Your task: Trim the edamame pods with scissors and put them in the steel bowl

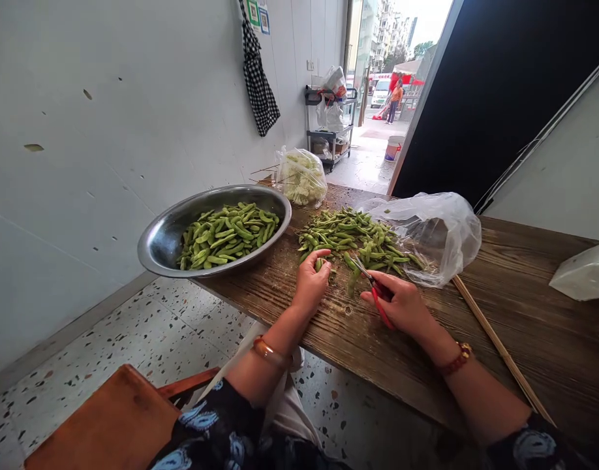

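My left hand (310, 282) is curled around green edamame pods (320, 264), just in front of a loose pile of edamame pods (346, 230) on the wooden table (280, 294). Red-handled scissors (380, 308) are gripped in my right hand (404, 305), their blades pointing forward and left. By the blade tips is a single edamame pod (352, 282); whether the blades touch it I cannot tell. To the left, a wide steel basin (157, 243) holds many more pods (226, 238).
A clear plastic bag (456, 235) lies right of the pile, near wooden sticks (500, 349). Behind the basin sits a bag of pale cauliflower (302, 179). A white container (586, 273) stands at the far right. A wooden chair (104, 421) is at my left.
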Available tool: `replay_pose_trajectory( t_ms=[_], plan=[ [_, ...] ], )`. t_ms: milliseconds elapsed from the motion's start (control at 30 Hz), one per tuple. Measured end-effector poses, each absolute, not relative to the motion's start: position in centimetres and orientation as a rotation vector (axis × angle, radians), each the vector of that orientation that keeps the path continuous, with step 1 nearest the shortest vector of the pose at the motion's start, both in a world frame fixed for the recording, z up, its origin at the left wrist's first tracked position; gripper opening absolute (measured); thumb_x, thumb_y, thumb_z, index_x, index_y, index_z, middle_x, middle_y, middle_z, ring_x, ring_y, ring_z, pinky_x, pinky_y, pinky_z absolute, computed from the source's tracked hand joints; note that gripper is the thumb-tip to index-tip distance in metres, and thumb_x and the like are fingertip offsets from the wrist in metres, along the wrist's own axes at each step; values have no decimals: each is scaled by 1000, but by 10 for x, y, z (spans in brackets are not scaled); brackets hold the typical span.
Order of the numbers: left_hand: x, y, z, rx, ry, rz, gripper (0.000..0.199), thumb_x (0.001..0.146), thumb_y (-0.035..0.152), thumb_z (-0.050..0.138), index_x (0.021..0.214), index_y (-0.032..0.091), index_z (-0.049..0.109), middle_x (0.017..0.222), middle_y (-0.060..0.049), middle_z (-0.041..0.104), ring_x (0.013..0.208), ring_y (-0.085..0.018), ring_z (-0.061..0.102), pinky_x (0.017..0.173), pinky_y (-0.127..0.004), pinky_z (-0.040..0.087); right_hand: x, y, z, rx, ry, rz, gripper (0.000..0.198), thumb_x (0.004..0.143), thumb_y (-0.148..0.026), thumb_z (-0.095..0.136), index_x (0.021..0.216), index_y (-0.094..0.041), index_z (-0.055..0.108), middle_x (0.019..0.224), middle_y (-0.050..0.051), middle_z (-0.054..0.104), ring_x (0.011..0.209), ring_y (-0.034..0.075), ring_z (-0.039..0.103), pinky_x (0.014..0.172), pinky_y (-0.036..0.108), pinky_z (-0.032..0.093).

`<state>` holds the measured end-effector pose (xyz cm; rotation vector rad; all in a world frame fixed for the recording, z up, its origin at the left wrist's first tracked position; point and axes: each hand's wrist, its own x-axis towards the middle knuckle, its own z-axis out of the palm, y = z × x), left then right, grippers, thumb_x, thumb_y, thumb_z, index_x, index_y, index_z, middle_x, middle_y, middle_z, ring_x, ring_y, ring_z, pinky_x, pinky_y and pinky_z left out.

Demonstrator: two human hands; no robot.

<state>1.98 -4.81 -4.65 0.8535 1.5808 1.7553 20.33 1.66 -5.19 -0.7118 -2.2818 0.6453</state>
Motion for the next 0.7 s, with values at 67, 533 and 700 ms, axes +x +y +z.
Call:
replay_pose_trajectory(
  t_ms=[67, 533, 700],
  plan=[
    [18, -53, -43, 872, 1573, 1710, 25, 78, 33, 61, 94, 15, 65, 57, 6, 45, 43, -5, 31, 42, -19, 25, 203, 16, -51, -705, -2289, 640, 42, 82, -44, 62, 112, -16, 65, 71, 2, 62, 58, 15, 52, 57, 27, 46],
    [37, -68, -30, 1104, 1415, 1468, 23, 70, 38, 72, 78, 16, 70, 59, 1, 54, 59, -10, 46, 52, -20, 34, 202, 15, -49, -612, -2391, 647, 42, 82, -43, 63, 116, -18, 63, 72, 2, 61, 62, 15, 53, 60, 28, 46],
    [42, -69, -31, 1030, 1377, 1472, 22, 69, 37, 73, 77, 17, 69, 54, 3, 49, 52, -8, 41, 47, -19, 31, 203, 16, -50, -622, -2400, 651, 44, 81, -40, 65, 118, -18, 61, 78, 3, 62, 66, 16, 55, 64, 28, 48]
  ],
)
